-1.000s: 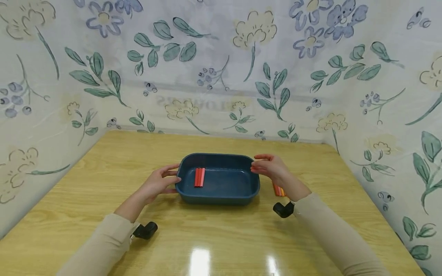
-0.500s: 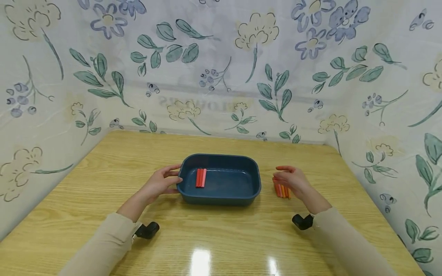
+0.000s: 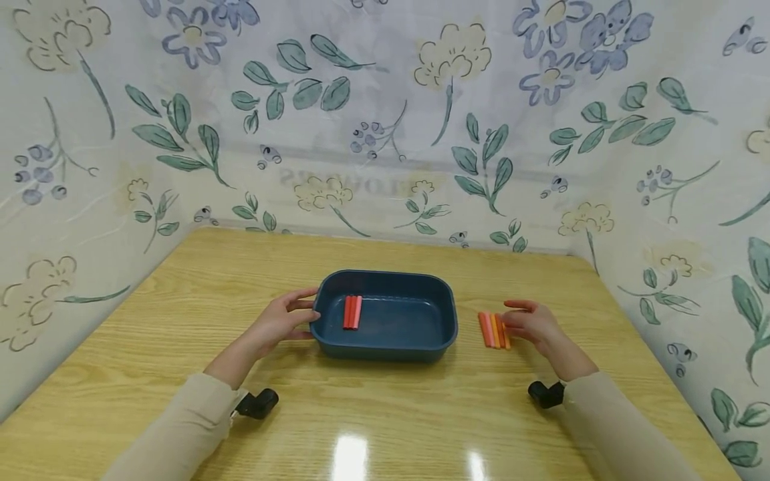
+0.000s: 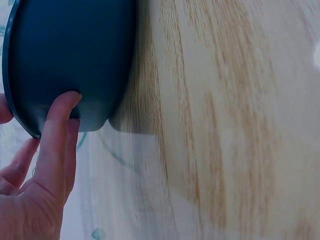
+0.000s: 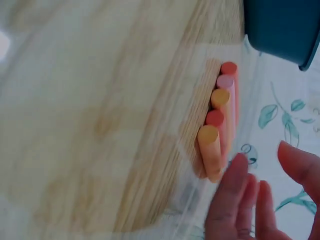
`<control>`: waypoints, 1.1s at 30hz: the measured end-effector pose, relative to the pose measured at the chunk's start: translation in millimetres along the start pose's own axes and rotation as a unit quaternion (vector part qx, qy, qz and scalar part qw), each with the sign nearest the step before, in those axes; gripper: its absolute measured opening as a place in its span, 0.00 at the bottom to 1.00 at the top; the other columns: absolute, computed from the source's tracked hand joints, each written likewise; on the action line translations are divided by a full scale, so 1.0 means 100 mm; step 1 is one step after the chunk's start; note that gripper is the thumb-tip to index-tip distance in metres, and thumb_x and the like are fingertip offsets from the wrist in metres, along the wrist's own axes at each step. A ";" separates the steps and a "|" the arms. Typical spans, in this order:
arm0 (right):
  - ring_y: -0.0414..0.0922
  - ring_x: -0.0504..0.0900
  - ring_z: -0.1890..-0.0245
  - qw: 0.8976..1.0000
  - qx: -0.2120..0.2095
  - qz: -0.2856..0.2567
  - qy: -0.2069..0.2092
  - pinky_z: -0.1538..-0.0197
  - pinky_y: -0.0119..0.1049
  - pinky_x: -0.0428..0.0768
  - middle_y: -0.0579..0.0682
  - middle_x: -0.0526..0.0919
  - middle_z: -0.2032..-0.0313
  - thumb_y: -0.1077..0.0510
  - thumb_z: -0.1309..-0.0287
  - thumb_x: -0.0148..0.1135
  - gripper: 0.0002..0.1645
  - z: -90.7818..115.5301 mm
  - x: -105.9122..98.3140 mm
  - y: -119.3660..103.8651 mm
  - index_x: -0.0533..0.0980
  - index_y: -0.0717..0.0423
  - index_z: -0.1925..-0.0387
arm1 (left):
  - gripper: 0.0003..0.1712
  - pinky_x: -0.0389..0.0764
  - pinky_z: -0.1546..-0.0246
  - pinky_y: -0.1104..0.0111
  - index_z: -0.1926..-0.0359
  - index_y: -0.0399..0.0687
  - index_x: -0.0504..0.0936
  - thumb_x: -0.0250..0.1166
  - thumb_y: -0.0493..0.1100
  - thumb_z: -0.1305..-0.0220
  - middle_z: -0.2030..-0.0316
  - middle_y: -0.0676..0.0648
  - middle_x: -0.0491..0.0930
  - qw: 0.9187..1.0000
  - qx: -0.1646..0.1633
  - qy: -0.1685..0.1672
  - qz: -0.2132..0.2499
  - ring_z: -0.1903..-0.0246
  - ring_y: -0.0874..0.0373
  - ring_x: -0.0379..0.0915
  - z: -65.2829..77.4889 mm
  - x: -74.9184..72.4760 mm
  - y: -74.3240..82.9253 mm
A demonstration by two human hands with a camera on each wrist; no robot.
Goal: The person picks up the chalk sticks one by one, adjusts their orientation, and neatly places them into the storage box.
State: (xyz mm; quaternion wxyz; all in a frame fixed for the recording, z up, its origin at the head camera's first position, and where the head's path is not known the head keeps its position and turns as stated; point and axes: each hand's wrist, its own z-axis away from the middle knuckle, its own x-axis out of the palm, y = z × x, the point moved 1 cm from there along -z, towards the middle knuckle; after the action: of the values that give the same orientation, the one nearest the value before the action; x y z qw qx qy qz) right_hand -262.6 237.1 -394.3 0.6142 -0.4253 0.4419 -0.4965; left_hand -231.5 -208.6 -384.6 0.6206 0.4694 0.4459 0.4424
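So my right hand (image 3: 535, 324) is right of centre in the frame, fingers loosely bent, thumb spread well away from them, nothing in my grip. It's next to the right end of a row of five sticks (image 3: 490, 331) (chalk-looking things, reds, pink and oranges). From the wrist view I can't tell if a fingertip is actually touching the nearest one. My left hand (image 3: 279, 319), left of centre, has hold of the left end of the blue tray (image 3: 385, 352), one digit over the rim and others against the outside wall.

Progress-wise: three sticks (image 3: 351, 312), two red and one pink, lie side by side in the tray near its left end. The other five lie on the tabletop, so I'd call it under halfway, if they're all meant to go in.

Tabletop (image 3: 301, 427) is yellowish wood grain, shiny, with two bright reflections (image 3: 349, 457) at the bottom of the frame. Around its back and sides hangs a pale floral backdrop (image 3: 385, 93), blue flowers up top, green leaves all over, faint backwards-looking lettering low in the middle.
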 end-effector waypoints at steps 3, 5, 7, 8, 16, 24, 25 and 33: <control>0.39 0.80 0.68 0.999 0.021 0.035 -0.003 0.57 0.36 0.82 0.67 0.72 0.49 0.70 0.42 0.56 0.34 -0.01 -0.01 0.01 0.56 0.76 0.37 | 0.36 0.80 0.58 0.54 0.30 0.38 0.54 0.57 0.34 0.36 0.38 0.28 0.58 1.000 -0.001 0.000 0.001 0.52 0.42 0.74 0.00 0.00 0.00; 0.39 0.79 0.68 0.998 0.033 0.058 -0.014 0.57 0.37 0.81 0.70 0.67 0.45 0.71 0.44 0.57 0.35 -0.01 -0.02 0.01 0.56 0.76 0.37 | 0.35 0.80 0.58 0.54 0.30 0.38 0.54 0.57 0.34 0.36 0.38 0.28 0.58 1.000 -0.001 0.002 0.002 0.53 0.43 0.74 0.00 0.00 0.00; 0.40 0.78 0.67 0.995 0.045 0.079 -0.027 0.57 0.37 0.81 0.71 0.65 0.45 0.72 0.46 0.59 0.36 -0.01 -0.03 0.02 0.56 0.75 0.36 | 0.35 0.80 0.58 0.54 0.30 0.38 0.54 0.57 0.34 0.36 0.38 0.28 0.58 1.000 0.000 0.003 0.001 0.53 0.43 0.75 0.00 0.00 0.01; 0.40 0.78 0.68 0.994 0.049 0.090 -0.031 0.58 0.37 0.81 0.70 0.65 0.46 0.73 0.47 0.59 0.37 -0.01 -0.04 0.02 0.57 0.74 0.37 | 0.35 0.80 0.58 0.54 0.30 0.38 0.54 0.57 0.34 0.36 0.39 0.28 0.58 1.000 0.001 0.004 0.000 0.53 0.42 0.75 0.00 0.00 0.01; 0.47 0.72 0.63 0.981 0.056 0.175 -0.063 0.63 0.34 0.81 0.62 0.67 0.56 0.74 0.54 0.64 0.39 0.00 -0.10 0.05 0.60 0.75 0.39 | 0.36 0.80 0.58 0.54 0.30 0.38 0.54 0.58 0.34 0.37 0.39 0.28 0.58 1.000 -0.002 0.004 0.004 0.52 0.41 0.74 0.01 0.01 0.01; 0.45 0.75 0.65 0.983 0.045 0.166 -0.068 0.63 0.35 0.82 0.61 0.71 0.58 0.73 0.54 0.66 0.37 0.00 -0.13 0.08 0.60 0.74 0.42 | 0.36 0.80 0.59 0.54 0.30 0.38 0.54 0.57 0.34 0.36 0.39 0.27 0.58 1.000 0.005 0.003 0.001 0.52 0.40 0.74 0.00 0.00 0.00; 0.44 0.76 0.66 0.984 0.041 0.157 -0.070 0.63 0.36 0.82 0.63 0.72 0.57 0.74 0.54 0.65 0.38 0.00 -0.13 0.08 0.59 0.74 0.41 | 0.36 0.80 0.59 0.54 0.30 0.38 0.54 0.57 0.34 0.36 0.39 0.27 0.58 1.000 0.006 0.003 0.001 0.52 0.40 0.73 0.00 0.00 0.00; 0.42 0.79 0.71 0.995 0.043 0.082 -0.046 0.65 0.36 0.83 0.56 0.76 0.64 0.70 0.44 0.56 0.35 0.00 -0.10 0.08 0.54 0.70 0.37 | 0.36 0.80 0.59 0.54 0.30 0.39 0.54 0.58 0.35 0.36 0.38 0.28 0.59 1.000 -0.003 0.006 0.004 0.51 0.41 0.73 0.00 0.01 0.00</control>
State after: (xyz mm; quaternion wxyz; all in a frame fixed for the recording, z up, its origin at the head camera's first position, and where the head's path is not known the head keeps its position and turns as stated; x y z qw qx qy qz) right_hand -261.6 248.4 -401.2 0.6902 -0.3833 0.4252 -0.4426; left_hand -230.8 -207.7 -384.7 0.6177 0.4667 0.4465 0.4487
